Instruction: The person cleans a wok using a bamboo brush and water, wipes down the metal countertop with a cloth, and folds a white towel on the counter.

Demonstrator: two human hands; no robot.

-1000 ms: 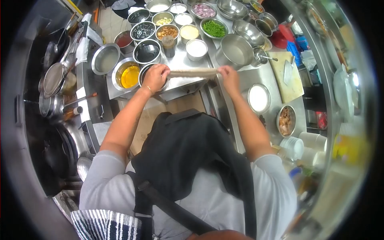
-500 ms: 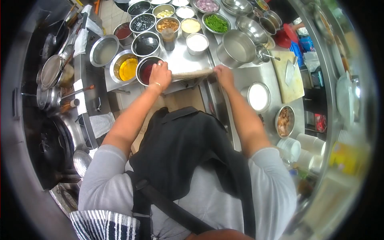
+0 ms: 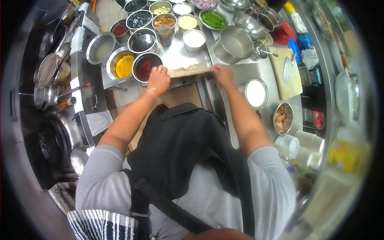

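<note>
My left hand point(image 3: 159, 80), with a ring and a bracelet, has curled fingers at the near right rim of a steel pot of dark red liquid point(image 3: 143, 69). Its palm and thumb are hidden. From there a beige, stained strip point(image 3: 190, 72), apparently cloth, runs along the front edge of the steel table point(image 3: 180, 60). At its right end my right hand point(image 3: 222, 75) is closed, fingertips against the strip. A pot of yellow-orange liquid point(image 3: 124, 66) stands left of the red one. Behind is a pot of dark liquid point(image 3: 142, 41).
Bowls of green vegetables point(image 3: 213, 19), white contents point(image 3: 194, 39) and brown pieces point(image 3: 164, 21) stand farther back. To the right are a large steel pot point(image 3: 233, 45), a white-filled bowl point(image 3: 256, 93) and a cutting board point(image 3: 294, 85) with a cleaver point(image 3: 287, 69). Woks point(image 3: 54, 140) line the left.
My left hand has drawn back slightly from the red liquid's pot, showing more of it. More of the beige strip shows between my hands. The whole view has shifted a little.
</note>
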